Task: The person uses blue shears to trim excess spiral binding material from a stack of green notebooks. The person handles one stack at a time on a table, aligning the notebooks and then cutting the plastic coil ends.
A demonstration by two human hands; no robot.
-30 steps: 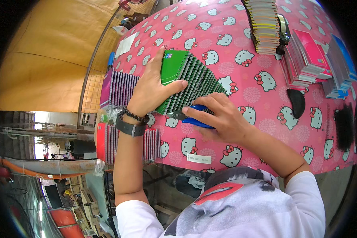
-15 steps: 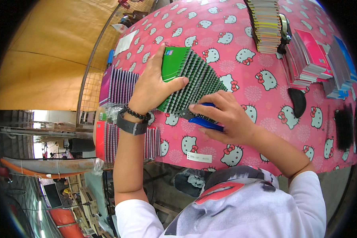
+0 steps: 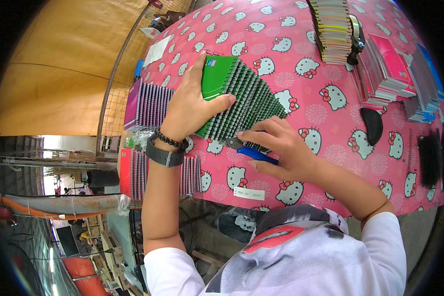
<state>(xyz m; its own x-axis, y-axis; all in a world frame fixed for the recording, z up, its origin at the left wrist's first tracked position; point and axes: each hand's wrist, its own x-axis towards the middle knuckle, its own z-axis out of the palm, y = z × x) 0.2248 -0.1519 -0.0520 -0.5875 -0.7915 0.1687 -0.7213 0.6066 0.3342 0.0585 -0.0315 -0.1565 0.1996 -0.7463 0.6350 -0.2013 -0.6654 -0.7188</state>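
Slantwise, the blue-handled pliers (image 3: 257,155) point leftward and forward at green notebooks (image 3: 249,101).

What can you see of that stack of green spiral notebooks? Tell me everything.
The stack of green spiral notebooks rests on the pink patterned table covering. Its top cover looks glossy, with a pale curved line and a small blue mark near the far edge. Dark, wiry coils line the right side in close rows. The left hand lies over the cover, its thumb reaching the coils. Blue-handled pliers, held in the right hand, have their head at the coils' near end; contact is unclear.
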